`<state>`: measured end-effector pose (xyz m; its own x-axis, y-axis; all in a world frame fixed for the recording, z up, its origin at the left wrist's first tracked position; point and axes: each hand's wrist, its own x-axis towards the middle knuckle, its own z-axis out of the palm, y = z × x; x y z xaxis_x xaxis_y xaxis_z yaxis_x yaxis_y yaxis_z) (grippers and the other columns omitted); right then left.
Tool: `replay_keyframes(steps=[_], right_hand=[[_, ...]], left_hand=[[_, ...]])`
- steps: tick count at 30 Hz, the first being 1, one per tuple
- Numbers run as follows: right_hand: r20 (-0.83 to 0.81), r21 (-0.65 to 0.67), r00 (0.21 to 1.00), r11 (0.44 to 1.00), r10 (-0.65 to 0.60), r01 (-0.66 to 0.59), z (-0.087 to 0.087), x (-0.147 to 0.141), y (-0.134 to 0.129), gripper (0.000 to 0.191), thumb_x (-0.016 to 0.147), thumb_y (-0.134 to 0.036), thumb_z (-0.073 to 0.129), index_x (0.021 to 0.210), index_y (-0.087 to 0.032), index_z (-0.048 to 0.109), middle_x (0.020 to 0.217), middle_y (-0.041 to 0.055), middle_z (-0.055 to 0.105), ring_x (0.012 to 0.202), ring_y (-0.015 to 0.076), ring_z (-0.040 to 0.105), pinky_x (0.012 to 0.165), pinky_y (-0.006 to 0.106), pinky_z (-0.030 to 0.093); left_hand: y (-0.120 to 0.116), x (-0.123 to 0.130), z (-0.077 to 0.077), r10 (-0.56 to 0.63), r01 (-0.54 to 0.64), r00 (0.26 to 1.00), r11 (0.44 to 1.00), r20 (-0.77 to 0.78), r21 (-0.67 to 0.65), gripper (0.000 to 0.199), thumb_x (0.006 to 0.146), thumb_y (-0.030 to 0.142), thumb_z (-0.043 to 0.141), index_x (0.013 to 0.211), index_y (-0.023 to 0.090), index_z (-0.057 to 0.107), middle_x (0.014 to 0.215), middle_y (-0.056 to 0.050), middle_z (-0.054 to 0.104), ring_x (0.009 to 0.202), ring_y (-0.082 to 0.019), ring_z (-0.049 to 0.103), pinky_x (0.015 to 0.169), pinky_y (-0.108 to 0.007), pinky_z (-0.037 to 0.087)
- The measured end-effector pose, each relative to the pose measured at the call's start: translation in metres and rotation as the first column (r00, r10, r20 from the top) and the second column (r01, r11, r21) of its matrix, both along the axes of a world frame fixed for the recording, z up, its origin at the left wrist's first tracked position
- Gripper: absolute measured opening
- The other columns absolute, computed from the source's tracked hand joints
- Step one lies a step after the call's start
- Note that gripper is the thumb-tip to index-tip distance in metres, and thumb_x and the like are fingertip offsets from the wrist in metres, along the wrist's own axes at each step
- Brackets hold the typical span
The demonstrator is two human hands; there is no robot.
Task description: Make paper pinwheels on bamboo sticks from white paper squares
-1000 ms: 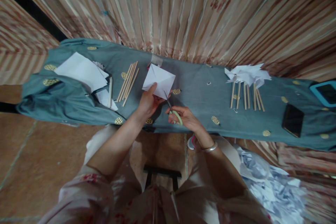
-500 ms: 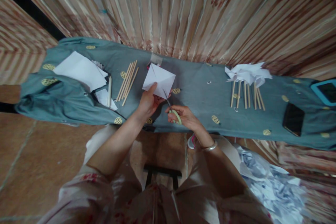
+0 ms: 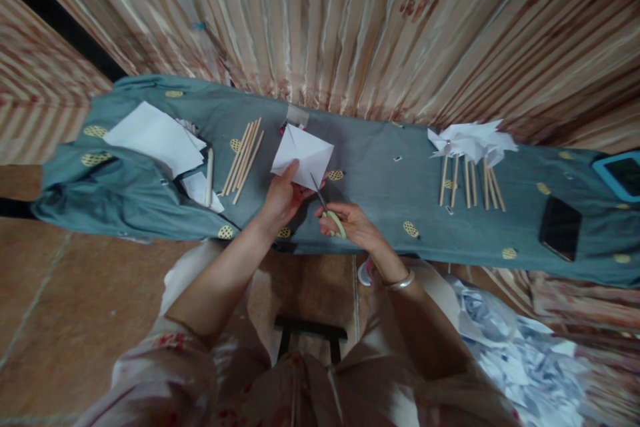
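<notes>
A square sheet of white paper [image 3: 307, 152] with diagonal creases is pinched in my left hand [image 3: 285, 197], thumb on top and fingers beneath. My right hand [image 3: 350, 221] grips scissors [image 3: 334, 221] with pale green handles. Their blades lie at the paper's near right corner, pointing in toward its middle. Just left of the paper, several thin wooden sticks [image 3: 243, 159] rest side by side on the cloth. Behind it, a small pink and dark item partly shows, too hidden to name.
On the blue-green tablecloth [image 3: 370, 193], white paper sheets [image 3: 155, 137] and a pale pen-like stick [image 3: 209, 177] lie left. Paper pinwheels [image 3: 473, 140] on sticks lie right, near a black phone [image 3: 561, 228] and a blue-framed device [image 3: 620, 175]. A bag of crumpled paper [image 3: 530, 353] sits below right.
Almost nothing differs. The view has shifted very slightly, while both hands, the paper and the scissors keep nearly the same positions.
</notes>
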<state>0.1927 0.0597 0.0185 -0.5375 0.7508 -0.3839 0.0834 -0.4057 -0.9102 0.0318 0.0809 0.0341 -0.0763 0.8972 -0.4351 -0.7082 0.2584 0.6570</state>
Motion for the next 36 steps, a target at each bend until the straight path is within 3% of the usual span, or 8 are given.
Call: replay_keyframes(steps=[11,19,36], right_hand=[[-0.001,-0.018,1.0,0.999,-0.028,0.028,-0.008,-0.001,0.001,0.044,0.052,-0.049,0.087,0.076,-0.018,0.067,0.054,-0.0066,0.06,0.05,0.0063,0.055,0.052,0.019,0.045],[-0.012,-0.02,0.999,0.999,-0.038,0.038,-0.009,-0.002,0.001,0.041,0.053,-0.047,0.088,0.075,-0.018,0.068,0.054,-0.0059,0.06,0.05,0.007,0.054,0.051,0.021,0.044],[-0.003,-0.027,0.997,0.997,-0.077,0.077,-0.012,-0.002,0.0,0.043,0.049,-0.044,0.089,0.075,-0.018,0.068,0.052,-0.0066,0.059,0.049,0.0069,0.053,0.051,0.021,0.043]], left_hand=[[0.0,-0.001,0.0,-0.004,0.004,1.0,1.0,-0.004,0.005,0.023,0.099,0.023,0.043,0.112,0.014,0.059,0.088,-0.006,0.074,0.087,-0.023,0.073,0.089,-0.043,0.056],[0.0,-0.001,0.002,-0.009,0.009,1.0,1.0,-0.005,0.004,0.022,0.097,0.023,0.045,0.111,0.017,0.061,0.084,-0.005,0.075,0.085,-0.021,0.073,0.077,-0.033,0.058],[-0.002,0.002,-0.003,-0.023,0.023,1.0,1.0,-0.002,0.012,0.021,0.097,0.021,0.044,0.108,0.014,0.061,0.085,-0.006,0.075,0.081,-0.021,0.074,0.079,-0.036,0.061]])
